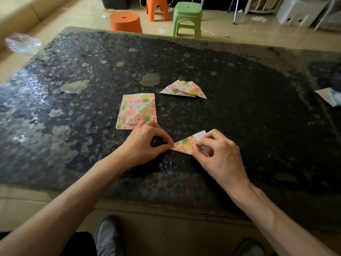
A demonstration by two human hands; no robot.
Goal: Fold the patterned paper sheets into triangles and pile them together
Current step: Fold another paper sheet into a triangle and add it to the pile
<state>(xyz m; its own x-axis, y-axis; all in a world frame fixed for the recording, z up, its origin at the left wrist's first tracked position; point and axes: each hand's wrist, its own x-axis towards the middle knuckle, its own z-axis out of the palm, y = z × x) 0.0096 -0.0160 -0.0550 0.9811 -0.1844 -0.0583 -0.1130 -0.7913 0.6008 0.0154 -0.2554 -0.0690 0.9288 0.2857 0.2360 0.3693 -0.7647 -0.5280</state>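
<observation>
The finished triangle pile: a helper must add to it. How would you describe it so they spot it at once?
On the dark speckled table, look right of and beyond the stack of patterned sheets. The finished triangle pile lies there, several overlapping; the only other triangle is held by the left hand and right hand.

Dim daylight falls from the far side; pale glare streaks the dark table [239, 89] at its left edge, and the frame's corners bend and blur.

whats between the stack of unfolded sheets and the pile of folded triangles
Only bare tabletop: in the head view a dark strip of it separates the sheet stack from the triangle pile.
</observation>
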